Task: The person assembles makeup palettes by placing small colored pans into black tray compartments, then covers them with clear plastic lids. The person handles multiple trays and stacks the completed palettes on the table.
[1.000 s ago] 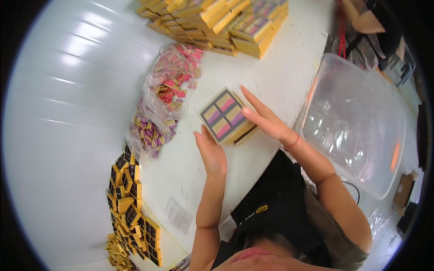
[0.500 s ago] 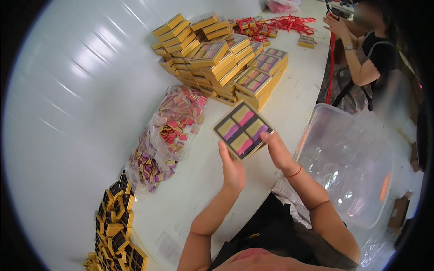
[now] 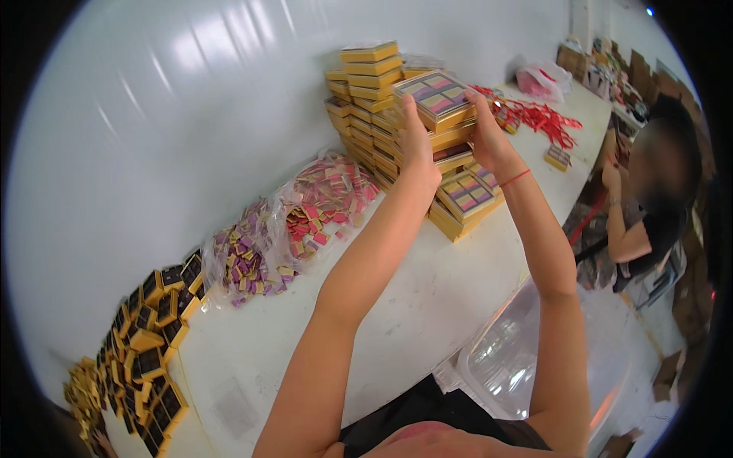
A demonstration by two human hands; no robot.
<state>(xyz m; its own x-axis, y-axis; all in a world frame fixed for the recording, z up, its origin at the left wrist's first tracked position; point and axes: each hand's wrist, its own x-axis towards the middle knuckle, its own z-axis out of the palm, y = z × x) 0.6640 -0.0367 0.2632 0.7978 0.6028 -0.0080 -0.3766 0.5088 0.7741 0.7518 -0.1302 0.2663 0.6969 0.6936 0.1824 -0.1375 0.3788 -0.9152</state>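
Both my arms reach forward to the stacks of gold boxes [image 3: 372, 80] at the back of the table. Between my left hand [image 3: 416, 145] and my right hand [image 3: 495, 141] is a gold gift box [image 3: 434, 98] with a clear lid and several pink, purple and gold pieces inside. My fingers and thumbs press on its two sides. It lies level at the top of the front stack; whether it fully rests there I cannot tell. Just below my right hand sits a lower pile of filled boxes [image 3: 467, 195].
Plastic bags of pink pieces [image 3: 324, 195] and purple pieces [image 3: 248, 252] lie left on the white table [image 3: 305, 343], beyond a heap of black-lined gold trays [image 3: 153, 336]. Red ribbons [image 3: 538, 118] lie far right. A clear bin [image 3: 511, 343] stands right; beyond it, a person [image 3: 649, 206].
My hands have carried the gift box forward from above the near table to the top of the stack. The head view has shifted, so the stacks appear further right.
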